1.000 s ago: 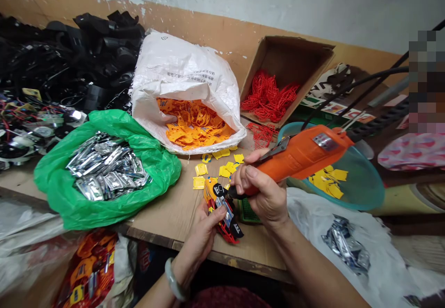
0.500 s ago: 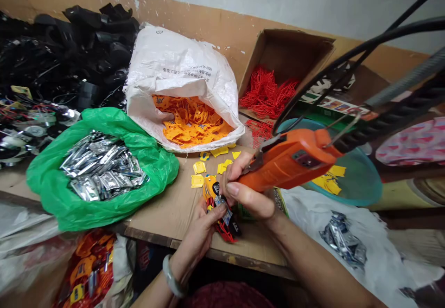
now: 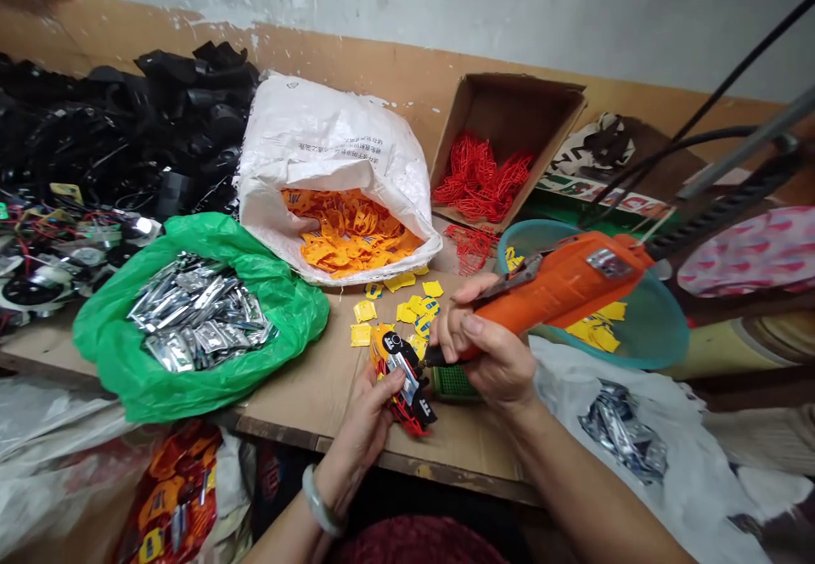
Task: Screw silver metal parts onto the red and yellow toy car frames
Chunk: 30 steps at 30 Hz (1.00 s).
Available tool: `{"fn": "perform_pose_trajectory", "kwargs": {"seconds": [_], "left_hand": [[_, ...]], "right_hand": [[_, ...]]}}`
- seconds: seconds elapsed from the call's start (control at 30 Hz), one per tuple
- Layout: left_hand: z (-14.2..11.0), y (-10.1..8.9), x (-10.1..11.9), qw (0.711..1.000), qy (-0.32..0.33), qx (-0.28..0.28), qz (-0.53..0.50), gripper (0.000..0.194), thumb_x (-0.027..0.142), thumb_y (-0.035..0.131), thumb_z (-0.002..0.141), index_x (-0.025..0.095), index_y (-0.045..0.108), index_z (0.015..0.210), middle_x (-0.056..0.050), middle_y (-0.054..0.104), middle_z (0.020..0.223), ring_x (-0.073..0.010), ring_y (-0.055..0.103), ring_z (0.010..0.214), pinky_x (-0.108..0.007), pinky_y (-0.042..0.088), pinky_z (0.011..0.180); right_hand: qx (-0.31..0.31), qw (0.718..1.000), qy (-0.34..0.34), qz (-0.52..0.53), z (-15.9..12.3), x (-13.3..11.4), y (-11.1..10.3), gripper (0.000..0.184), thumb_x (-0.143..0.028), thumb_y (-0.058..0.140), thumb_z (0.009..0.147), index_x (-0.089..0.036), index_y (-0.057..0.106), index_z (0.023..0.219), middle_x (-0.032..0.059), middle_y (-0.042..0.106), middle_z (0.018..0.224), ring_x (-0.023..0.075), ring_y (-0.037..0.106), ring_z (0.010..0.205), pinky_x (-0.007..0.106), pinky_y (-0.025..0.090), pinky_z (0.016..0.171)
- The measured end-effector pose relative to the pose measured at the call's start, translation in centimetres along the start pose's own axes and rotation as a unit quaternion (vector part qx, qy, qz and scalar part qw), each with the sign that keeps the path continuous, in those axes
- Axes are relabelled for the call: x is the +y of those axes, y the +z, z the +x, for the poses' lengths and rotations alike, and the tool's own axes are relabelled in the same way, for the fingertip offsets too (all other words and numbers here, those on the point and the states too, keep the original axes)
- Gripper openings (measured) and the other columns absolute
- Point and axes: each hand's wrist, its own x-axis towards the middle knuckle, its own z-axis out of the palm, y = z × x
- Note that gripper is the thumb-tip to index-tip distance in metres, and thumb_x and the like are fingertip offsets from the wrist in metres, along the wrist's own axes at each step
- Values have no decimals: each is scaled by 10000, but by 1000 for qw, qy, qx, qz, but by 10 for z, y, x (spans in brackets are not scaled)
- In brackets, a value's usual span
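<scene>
My right hand is wrapped round an orange power screwdriver whose cables run off to the upper right. Its dark tip points down and left at a small orange, red and black toy part. My left hand grips that part from below at the front edge of the wooden table. Small yellow tags lie scattered on the table just behind the part. A small green tray sits under my right hand.
A green bag of silver foil packets lies at the left. Behind are a white sack of orange pieces, a cardboard box of red wire parts, and a teal bowl at the right. Black parts pile up at the far left.
The screwdriver has swung slightly and its tip sits again at the toy part, while the view has shifted a little. Both hands keep their grips.
</scene>
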Motion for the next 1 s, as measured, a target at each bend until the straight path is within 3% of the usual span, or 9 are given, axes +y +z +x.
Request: {"fn": "perform_pose_trajectory", "kwargs": {"seconds": [0.37, 0.63, 1.0], "left_hand": [[1, 3, -2, 999, 31, -19, 5, 446, 390, 909, 666, 148, 727, 993, -37, 704, 854, -150, 592, 717, -250, 492, 653], [2, -1, -6, 998, 56, -35, 10, 382, 370, 869, 733, 152, 713, 1006, -33, 693, 879, -148, 583, 743, -240, 473, 654], [1, 4, -6, 999, 44, -4, 15, 394, 354, 889, 698, 167, 721, 1002, -42, 732, 884, -197, 669, 811, -286, 516, 758]], "right_hand": [[-24, 999, 20, 12, -19, 3, -6, 198, -280, 712, 821, -223, 580, 957, -92, 542, 517, 125, 500, 417, 325, 494, 569], [-26, 999, 26, 0, -19, 5, -7, 225, -328, 732, 811, -223, 589, 950, -97, 495, 517, 119, 479, 399, 301, 466, 497], [-103, 993, 31, -42, -26, 6, -16, 168, -304, 711, 890, -267, 560, 950, -90, 491, 568, 128, 497, 433, 301, 479, 506]]}}
